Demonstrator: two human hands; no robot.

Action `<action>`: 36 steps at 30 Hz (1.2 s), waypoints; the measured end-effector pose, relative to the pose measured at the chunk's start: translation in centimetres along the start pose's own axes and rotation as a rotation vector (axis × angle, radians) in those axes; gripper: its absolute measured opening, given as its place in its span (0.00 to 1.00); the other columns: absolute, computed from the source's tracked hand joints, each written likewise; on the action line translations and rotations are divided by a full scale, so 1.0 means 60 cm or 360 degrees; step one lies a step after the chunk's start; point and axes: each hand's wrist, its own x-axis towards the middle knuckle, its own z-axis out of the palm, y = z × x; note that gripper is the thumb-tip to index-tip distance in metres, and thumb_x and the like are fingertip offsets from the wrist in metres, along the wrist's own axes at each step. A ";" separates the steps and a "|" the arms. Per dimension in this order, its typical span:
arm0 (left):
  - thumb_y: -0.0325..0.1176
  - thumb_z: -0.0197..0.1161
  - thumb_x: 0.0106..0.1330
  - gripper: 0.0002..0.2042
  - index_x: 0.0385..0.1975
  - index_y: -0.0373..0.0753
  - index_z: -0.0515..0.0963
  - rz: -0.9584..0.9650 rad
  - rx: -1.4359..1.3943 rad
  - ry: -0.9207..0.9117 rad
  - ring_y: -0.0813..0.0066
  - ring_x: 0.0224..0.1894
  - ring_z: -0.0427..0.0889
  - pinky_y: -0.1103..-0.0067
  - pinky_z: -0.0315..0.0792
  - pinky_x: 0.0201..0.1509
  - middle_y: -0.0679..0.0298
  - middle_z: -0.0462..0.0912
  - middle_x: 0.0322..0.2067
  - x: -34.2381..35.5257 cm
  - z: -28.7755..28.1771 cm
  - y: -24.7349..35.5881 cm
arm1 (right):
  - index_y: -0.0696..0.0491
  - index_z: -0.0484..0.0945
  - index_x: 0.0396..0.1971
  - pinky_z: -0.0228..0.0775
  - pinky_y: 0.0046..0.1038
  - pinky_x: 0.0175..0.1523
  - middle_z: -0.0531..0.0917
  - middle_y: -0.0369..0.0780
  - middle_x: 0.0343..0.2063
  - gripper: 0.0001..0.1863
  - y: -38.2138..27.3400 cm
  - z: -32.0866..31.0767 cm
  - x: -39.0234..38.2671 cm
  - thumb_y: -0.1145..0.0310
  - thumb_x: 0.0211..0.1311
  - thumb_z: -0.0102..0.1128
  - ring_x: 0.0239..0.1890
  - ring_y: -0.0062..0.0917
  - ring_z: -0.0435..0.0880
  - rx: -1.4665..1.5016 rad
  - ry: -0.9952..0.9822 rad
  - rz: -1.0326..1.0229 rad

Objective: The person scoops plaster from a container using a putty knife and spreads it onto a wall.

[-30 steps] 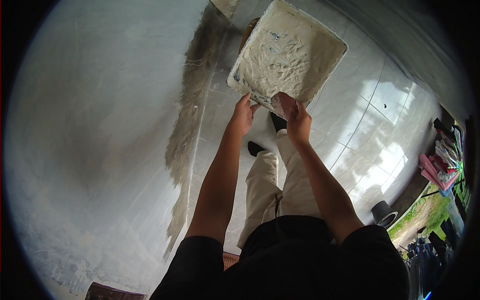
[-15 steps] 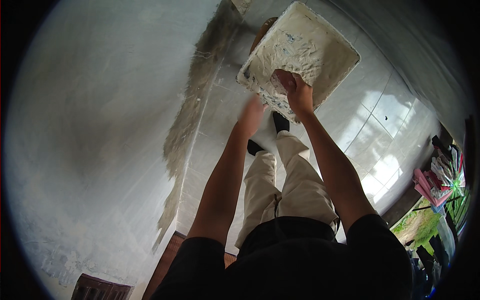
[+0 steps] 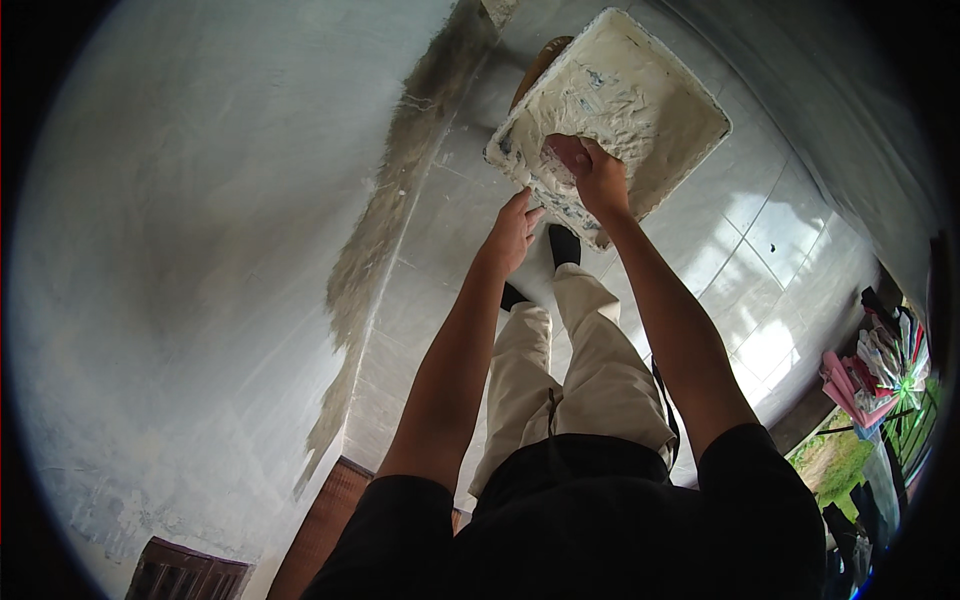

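A squarish off-white tub [image 3: 672, 205] holds thick cream-coloured plaster [image 3: 628, 95], ridged and smeared over its bottom. My right hand [image 3: 603, 185] reaches over the near side and grips a flat reddish-brown scraper [image 3: 567, 152], whose face is smeared with plaster. The scraper lies at the plaster's surface. My left hand [image 3: 514, 232] is at the tub's near left edge, fingers stretched out and nothing in them. Whether its fingertips touch the rim I cannot tell.
On the left rises a grey wall [image 3: 220, 220] with a rough, darker unsmoothed strip [image 3: 400, 175] along its base. Grey floor tiles [image 3: 740, 270] run beneath the tub. A brown rounded object [image 3: 540, 70] shows behind the tub. Hanging clothes [image 3: 860, 385] are at the far right.
My left hand has moved slightly up and right toward the tub, its fingers now spread. The scraper in my right hand has shifted only a little within the plaster.
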 end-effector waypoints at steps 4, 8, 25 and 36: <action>0.60 0.44 0.63 0.45 0.69 0.36 0.31 -0.0015 0.0021 0.0005 0.64 0.73 0.37 0.64 0.23 0.70 0.52 0.48 0.69 -0.013 0.005 0.002 | 0.58 0.77 0.47 0.73 0.38 0.47 0.81 0.54 0.36 0.17 0.001 -0.006 0.009 0.72 0.57 0.53 0.41 0.47 0.81 -0.0080 -0.0090 -0.0005; 0.60 0.43 0.63 0.45 0.69 0.37 0.31 -0.0037 0.0042 0.0016 0.64 0.73 0.38 0.64 0.24 0.71 0.52 0.50 0.69 -0.015 -0.009 -0.008 | 0.58 0.77 0.47 0.72 0.36 0.49 0.81 0.54 0.38 0.18 0.015 -0.007 0.018 0.71 0.56 0.54 0.43 0.45 0.81 -0.0123 -0.0144 0.0110; 0.59 0.43 0.65 0.41 0.69 0.37 0.39 0.0061 0.0215 0.0180 0.60 0.72 0.43 0.65 0.34 0.71 0.53 0.56 0.67 -0.051 -0.010 -0.017 | 0.62 0.75 0.48 0.69 0.24 0.49 0.81 0.41 0.41 0.17 0.039 -0.067 0.010 0.77 0.57 0.52 0.41 0.22 0.79 0.1194 -0.0255 0.0753; 0.60 0.44 0.65 0.37 0.68 0.42 0.50 0.0363 0.0138 0.0245 0.59 0.70 0.51 0.63 0.41 0.70 0.57 0.62 0.65 -0.159 -0.025 0.044 | 0.60 0.72 0.49 0.67 0.28 0.55 0.79 0.41 0.44 0.17 -0.163 -0.158 0.019 0.78 0.59 0.46 0.47 0.25 0.78 0.2037 -0.0865 0.0474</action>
